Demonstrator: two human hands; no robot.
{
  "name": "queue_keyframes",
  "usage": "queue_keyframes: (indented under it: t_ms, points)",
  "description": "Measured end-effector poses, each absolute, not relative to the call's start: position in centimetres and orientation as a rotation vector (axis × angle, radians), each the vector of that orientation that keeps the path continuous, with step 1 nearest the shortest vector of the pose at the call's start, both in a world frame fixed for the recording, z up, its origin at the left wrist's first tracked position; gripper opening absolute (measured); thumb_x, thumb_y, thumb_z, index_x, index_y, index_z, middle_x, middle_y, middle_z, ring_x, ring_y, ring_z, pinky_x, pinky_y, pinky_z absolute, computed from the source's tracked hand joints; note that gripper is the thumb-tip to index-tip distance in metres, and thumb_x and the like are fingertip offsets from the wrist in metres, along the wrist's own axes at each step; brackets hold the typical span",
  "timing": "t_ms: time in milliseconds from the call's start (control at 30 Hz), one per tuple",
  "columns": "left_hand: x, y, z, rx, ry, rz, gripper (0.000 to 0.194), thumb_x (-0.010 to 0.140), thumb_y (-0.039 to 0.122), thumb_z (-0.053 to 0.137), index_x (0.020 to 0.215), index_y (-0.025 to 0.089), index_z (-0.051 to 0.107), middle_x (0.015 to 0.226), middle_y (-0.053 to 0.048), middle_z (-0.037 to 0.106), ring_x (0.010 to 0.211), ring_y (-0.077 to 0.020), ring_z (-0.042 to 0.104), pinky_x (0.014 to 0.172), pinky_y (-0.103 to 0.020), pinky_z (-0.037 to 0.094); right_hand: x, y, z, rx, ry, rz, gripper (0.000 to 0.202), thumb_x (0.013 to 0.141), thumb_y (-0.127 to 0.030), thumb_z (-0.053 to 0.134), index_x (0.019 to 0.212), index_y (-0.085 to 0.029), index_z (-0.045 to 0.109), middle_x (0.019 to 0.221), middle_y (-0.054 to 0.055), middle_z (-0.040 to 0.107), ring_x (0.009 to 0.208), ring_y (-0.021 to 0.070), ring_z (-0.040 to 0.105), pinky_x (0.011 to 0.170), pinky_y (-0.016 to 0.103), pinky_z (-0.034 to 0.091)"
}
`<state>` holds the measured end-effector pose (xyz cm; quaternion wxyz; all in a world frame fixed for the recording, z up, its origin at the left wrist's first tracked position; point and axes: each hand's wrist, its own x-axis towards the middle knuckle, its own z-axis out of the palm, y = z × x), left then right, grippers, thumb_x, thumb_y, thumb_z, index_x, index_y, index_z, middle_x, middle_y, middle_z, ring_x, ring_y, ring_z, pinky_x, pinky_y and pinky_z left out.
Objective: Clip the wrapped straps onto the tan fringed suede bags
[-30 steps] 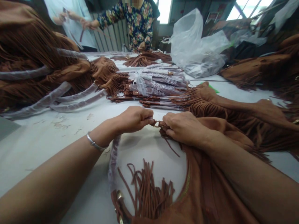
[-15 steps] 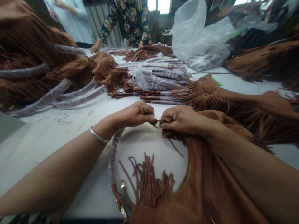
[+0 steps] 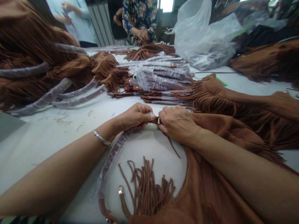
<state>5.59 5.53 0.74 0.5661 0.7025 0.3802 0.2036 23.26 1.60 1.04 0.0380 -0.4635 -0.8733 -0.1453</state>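
A brown suede bag (image 3: pixel 201 183) lies in front of me at the lower right. Its leather strap (image 3: pixel 114 152), wrapped in clear plastic, curves up from the lower left. My left hand (image 3: pixel 133 116) pinches the strap's upper end between thumb and fingers. Fingertip to fingertip with it, my right hand (image 3: pixel 178 124) is closed on the bag's upper corner; its fingers hide most of the part where strap and bag meet. Below the hands a brown fringe tassel (image 3: pixel 149 183) lies within the strap's loop, beside a gold-coloured metal strap end (image 3: pixel 121 190).
Fringed brown bags (image 3: pixel 30 56) are heaped on the left. Ahead lies a tied bundle of plastic-wrapped straps (image 3: pixel 158 76), with another fringed bag (image 3: pixel 247 102) to its right. A clear plastic bag (image 3: pixel 203 40) stands behind. Two people (image 3: pixel 140 18) are across the white table (image 3: pixel 53 130).
My left hand now holds the wrapped strap end closer to my right hand, and the strap's loop has shifted left. My right hand has turned over the bag's corner. A co-worker's hands have come together.
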Motion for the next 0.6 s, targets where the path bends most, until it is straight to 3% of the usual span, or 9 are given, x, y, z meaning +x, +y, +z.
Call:
queue_keyframes:
  t_ms: [133, 267, 400, 600]
  points:
    - [5.4, 5.9, 1.7, 1.881, 0.808, 0.381, 0.023, 0.076, 0.032, 0.058, 0.07, 0.009, 0.057, 0.045, 0.006, 0.04, 0.039, -0.0037, 0.033, 0.039, -0.017, 0.024, 23.5, 1.8, 1.3, -1.194, -2.82, -0.467, 0.021, 0.083, -0.028, 0.046, 0.083, -0.011, 0.058, 0.082, 0.011, 0.06, 0.074, 0.0231, 0.056, 0.063, 0.032, 0.025]
    - [5.4, 6.1, 2.9, 2.199, 0.704, 0.267, 0.019, 0.078, 0.024, 0.054, 0.071, 0.008, 0.062, 0.057, 0.002, 0.051, 0.054, -0.007, 0.044, 0.052, -0.018, 0.034, 23.4, 1.5, 1.7, -1.092, -2.903, -0.433, 0.024, 0.085, -0.029, 0.045, 0.083, -0.01, 0.059, 0.081, 0.011, 0.061, 0.073, 0.0227, 0.056, 0.065, 0.032, 0.027]
    - [5.1, 6.0, 2.8, 2.212, 0.72, 0.279, 0.02, 0.079, 0.024, 0.053, 0.073, 0.008, 0.063, 0.063, 0.001, 0.056, 0.059, -0.0086, 0.047, 0.057, -0.02, 0.037, 23.3, 1.1, 1.9, -1.18, -2.833, -0.342, 0.023, 0.081, -0.034, 0.052, 0.084, -0.012, 0.06, 0.084, 0.009, 0.062, 0.076, 0.0217, 0.056, 0.066, 0.031, 0.029]
    - [4.7, 6.1, 2.0, 2.282, 0.911, 0.336, 0.022, 0.079, 0.031, 0.051, 0.076, 0.011, 0.06, 0.062, 0.002, 0.051, 0.057, -0.0084, 0.042, 0.053, -0.019, 0.032, 24.5, 1.3, 2.6, -1.513, -2.69, -0.15, 0.022, 0.076, -0.037, 0.055, 0.086, -0.019, 0.06, 0.087, 0.004, 0.063, 0.074, 0.0192, 0.057, 0.056, 0.027, 0.028]
